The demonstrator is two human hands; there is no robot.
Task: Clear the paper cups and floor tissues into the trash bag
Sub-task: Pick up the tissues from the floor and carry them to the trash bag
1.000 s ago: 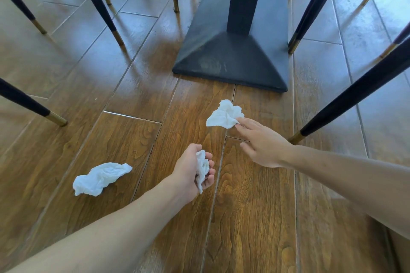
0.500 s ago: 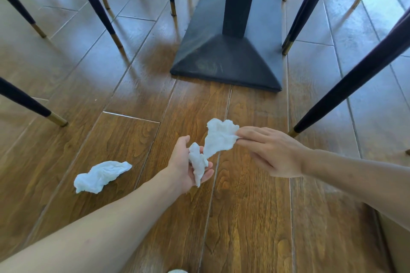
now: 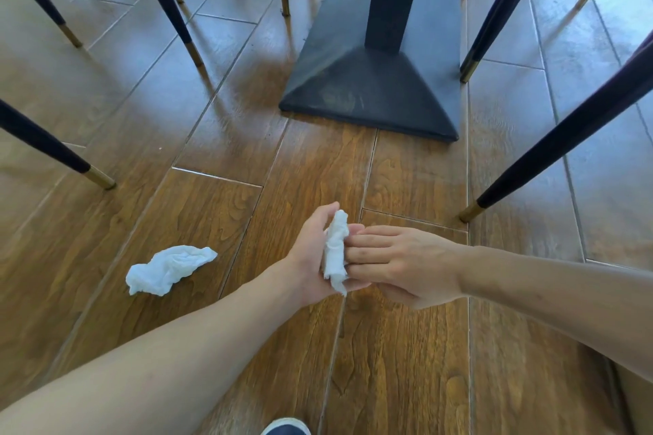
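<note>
Crumpled white tissue [image 3: 335,251] between hands

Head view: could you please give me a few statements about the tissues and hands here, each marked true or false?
1. The left hand holds bunched white tissue. True.
2. The right hand is far from the left hand. False: its fingers press against the tissue in the left hand.
3. One crumpled tissue on the floor lies to the left of the left forearm. True.
4. A trash bag is visible beside the table base. False: no bag or paper cups show in this view.
5. The loose tissue lies on the table base. False: it lies on the wood floor.
</note>
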